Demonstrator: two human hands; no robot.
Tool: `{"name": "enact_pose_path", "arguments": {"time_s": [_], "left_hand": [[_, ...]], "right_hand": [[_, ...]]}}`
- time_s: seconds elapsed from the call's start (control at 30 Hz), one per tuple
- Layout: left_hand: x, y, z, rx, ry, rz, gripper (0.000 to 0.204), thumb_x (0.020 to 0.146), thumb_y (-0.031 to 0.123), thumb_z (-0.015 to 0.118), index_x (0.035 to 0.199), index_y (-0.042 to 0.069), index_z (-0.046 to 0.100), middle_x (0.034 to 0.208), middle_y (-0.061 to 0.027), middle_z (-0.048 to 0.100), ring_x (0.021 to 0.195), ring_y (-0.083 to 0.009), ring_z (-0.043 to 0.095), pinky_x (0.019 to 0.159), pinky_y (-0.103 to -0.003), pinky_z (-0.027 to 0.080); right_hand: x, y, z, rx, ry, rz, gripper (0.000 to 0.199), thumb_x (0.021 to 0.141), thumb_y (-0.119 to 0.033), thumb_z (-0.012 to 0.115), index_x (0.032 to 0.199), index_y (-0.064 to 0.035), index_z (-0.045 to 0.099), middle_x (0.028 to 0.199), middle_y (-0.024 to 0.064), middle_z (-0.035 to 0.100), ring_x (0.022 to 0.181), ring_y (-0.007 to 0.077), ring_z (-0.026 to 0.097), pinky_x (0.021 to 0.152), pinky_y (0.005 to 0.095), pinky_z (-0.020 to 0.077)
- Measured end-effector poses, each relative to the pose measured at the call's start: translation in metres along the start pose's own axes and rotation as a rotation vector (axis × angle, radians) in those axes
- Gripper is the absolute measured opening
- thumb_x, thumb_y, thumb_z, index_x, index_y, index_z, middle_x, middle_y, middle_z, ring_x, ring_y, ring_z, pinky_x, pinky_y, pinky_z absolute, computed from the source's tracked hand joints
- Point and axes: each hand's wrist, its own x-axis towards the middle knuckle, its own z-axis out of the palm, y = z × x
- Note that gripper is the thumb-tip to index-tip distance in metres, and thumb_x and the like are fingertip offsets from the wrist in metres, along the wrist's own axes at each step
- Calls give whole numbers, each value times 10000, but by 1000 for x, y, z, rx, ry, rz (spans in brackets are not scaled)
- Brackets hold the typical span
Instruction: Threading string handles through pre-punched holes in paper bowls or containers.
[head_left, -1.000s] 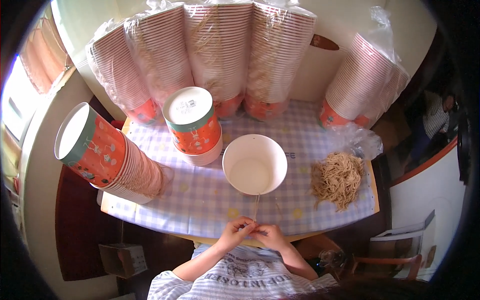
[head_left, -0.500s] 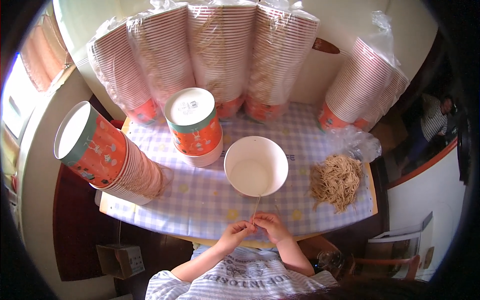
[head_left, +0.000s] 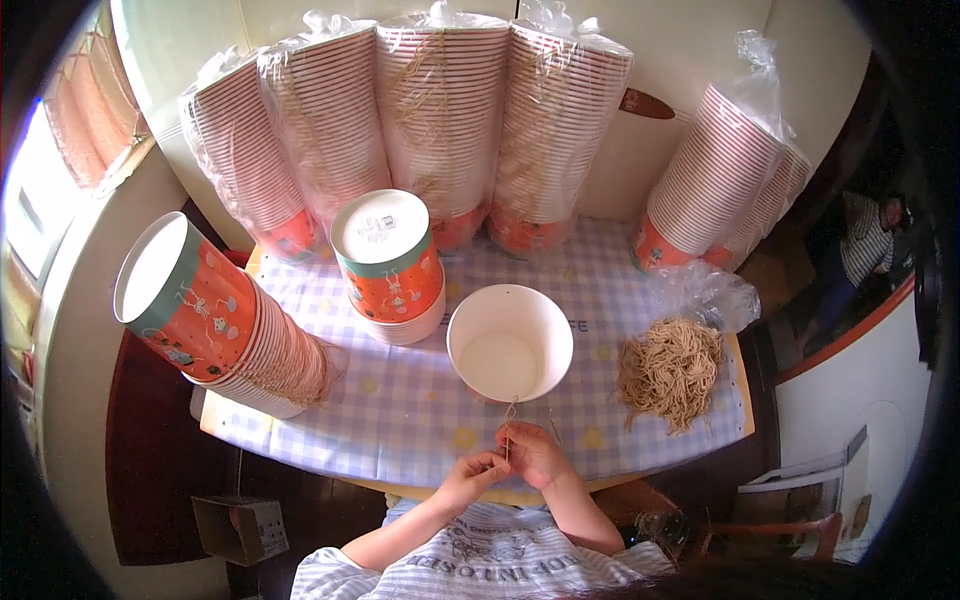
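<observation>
A white-lined paper bucket (head_left: 510, 345) stands mouth up near the middle of the table. From its near rim a thin beige twine (head_left: 511, 410) runs down to my hands, bending into a small loop. My left hand (head_left: 473, 478) pinches the twine's lower part between thumb and fingers. Just right of it and slightly higher, my right hand (head_left: 533, 455) has its fingers closed on the same twine. Both hands are close together at the table's near edge. The exact fingertip grip is too small to make out.
A heap of twine (head_left: 672, 370) lies at the right beside a crumpled plastic bag (head_left: 715, 295). Upside-down orange buckets form a short stack (head_left: 390, 275) and a leaning stack (head_left: 215, 310) at left. Bagged bucket stacks (head_left: 440, 120) line the back. Another person (head_left: 868, 240) is far right.
My right hand has moved slightly up along the twine. The twine, nearly straight before, now bends into a loop near the rim. The whole view has shifted a little.
</observation>
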Motion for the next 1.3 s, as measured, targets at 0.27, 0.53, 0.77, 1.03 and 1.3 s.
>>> {"name": "enact_pose_path", "arguments": {"time_s": [0.27, 0.53, 0.77, 1.03, 1.3], "left_hand": [[-5, -4, -1, 152, -15, -108, 127, 853, 128, 541, 863, 10, 588, 809, 26, 558, 779, -49, 476, 702, -203, 388], [-12, -31, -5, 93, -177, -157, 101, 855, 89, 533, 877, 0, 575, 862, -13, 582, 828, -67, 513, 755, -217, 412], [-13, -35, -8, 164, -194, -151, 142, 858, 125, 534, 885, -7, 579, 829, -6, 585, 787, -59, 506, 722, -208, 413], [-13, -30, -3, 273, -204, -163, 152, 861, 134, 528, 885, -8, 577, 825, -22, 588, 788, -70, 513, 730, -217, 417], [-14, -40, -9, 188, -102, -111, 186, 870, 157, 519, 917, -17, 565, 820, -28, 582, 790, -83, 520, 742, -231, 424]], "right_hand": [[8, -7, 3, 99, -54, -39, 96, 807, -132, 571, 846, -49, 597, 802, 50, 603, 709, 146, 553, 649, 275, 452], [15, -14, 1, 237, -98, 39, 86, 818, -140, 552, 852, -76, 598, 800, 24, 595, 712, 124, 526, 645, 295, 416], [15, -20, 13, 265, -84, 59, 90, 822, -159, 553, 857, -92, 604, 796, -6, 593, 689, 114, 516, 656, 293, 410], [12, -18, 13, 179, 46, -17, 96, 825, -178, 558, 875, -108, 600, 810, -16, 596, 730, 98, 540, 661, 287, 416], [9, -25, 22, 9, 128, -164, 97, 818, -144, 570, 889, -80, 586, 827, 14, 604, 682, 120, 563, 641, 277, 465]]}}
